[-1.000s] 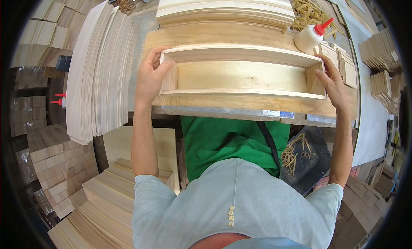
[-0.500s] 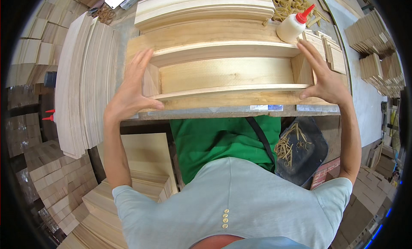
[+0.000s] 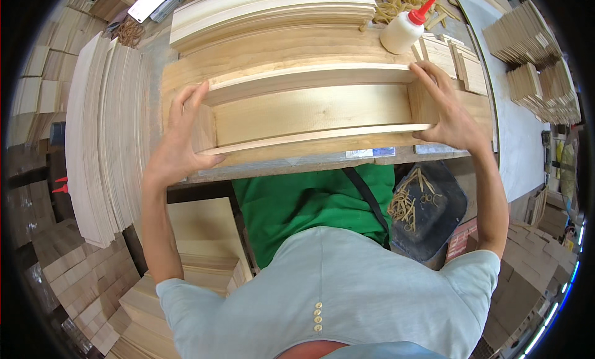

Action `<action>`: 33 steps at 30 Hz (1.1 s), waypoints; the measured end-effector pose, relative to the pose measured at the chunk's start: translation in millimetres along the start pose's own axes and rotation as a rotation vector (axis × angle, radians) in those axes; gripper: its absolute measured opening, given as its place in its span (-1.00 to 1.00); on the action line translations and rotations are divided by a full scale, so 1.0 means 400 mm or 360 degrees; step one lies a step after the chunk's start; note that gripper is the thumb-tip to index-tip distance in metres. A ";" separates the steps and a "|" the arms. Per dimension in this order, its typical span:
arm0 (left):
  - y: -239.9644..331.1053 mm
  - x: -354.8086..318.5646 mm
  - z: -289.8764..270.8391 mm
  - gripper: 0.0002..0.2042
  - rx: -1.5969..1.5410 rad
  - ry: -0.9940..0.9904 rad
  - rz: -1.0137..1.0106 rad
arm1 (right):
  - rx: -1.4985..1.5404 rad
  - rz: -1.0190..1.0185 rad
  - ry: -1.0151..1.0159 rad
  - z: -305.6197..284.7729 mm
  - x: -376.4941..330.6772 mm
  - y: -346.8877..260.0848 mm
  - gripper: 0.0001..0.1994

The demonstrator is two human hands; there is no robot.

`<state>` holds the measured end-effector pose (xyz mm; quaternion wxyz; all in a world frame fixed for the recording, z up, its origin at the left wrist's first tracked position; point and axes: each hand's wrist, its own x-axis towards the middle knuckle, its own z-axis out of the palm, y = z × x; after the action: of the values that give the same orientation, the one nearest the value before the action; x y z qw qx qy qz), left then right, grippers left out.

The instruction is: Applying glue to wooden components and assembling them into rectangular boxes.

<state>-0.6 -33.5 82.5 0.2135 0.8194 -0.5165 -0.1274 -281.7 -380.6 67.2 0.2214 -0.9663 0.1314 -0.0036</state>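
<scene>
A long rectangular wooden frame (image 3: 310, 77) of thin pale boards lies in front of me, two long sides joined by short end pieces. My left hand (image 3: 176, 142) spans its left end, fingers at the far long side and thumb at the near one. At the right end, my right hand (image 3: 455, 120) clasps the frame the same way. Both hands press the long sides against the end pieces. Underneath is a wooden work board (image 3: 229, 63). Whether the pale surface inside the frame is a separate bottom, I cannot tell.
A white bottle with a red nozzle (image 3: 396, 37) stands beyond the right hand, near small wooden pieces (image 3: 468, 68) and tan rubber bands (image 3: 400, 4). Board stacks rise behind (image 3: 273, 18) and at left (image 3: 105, 142). A black tray (image 3: 434, 229) with rubber bands sits below the table edge.
The view has shifted slightly, so the scene sits a little further left. Both hands keep their hold on the frame's ends.
</scene>
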 end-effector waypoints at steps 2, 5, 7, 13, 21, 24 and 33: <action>-0.010 0.021 0.020 0.10 -0.0180 -0.0166 -0.0096 | -0.0003 -0.0035 -0.0013 -0.021 -0.001 0.011 0.08; 0.012 0.016 -0.016 0.11 -0.0235 -0.0024 -0.0042 | 0.0003 -0.0023 0.0002 -0.042 -0.005 -0.002 0.09; -0.014 0.019 0.022 0.11 -0.0273 -0.0092 -0.0057 | -0.0067 -0.0016 -0.0083 -0.017 -0.005 -0.001 0.05; -0.009 0.035 0.034 0.13 -0.0197 -0.0166 0.0002 | -0.0154 -0.0181 -0.0034 -0.009 0.004 0.030 0.10; -0.007 0.051 0.035 0.14 -0.0259 -0.0200 -0.0028 | -0.0123 -0.0065 -0.0125 -0.023 0.004 0.028 0.19; -0.008 0.035 0.040 0.13 -0.0284 -0.0234 -0.0026 | 0.0062 -0.0170 -0.0052 -0.006 -0.010 0.040 0.07; -0.083 -0.026 0.108 -0.31 -0.1168 0.0313 -0.0381 | 0.1193 0.0511 0.0272 -0.013 -0.004 0.130 -0.59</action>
<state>2.4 -21.0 28.5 0.5242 0.7514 -0.3145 -0.2485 -296.4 -427.4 49.8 0.5439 -0.7822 0.2880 -0.0967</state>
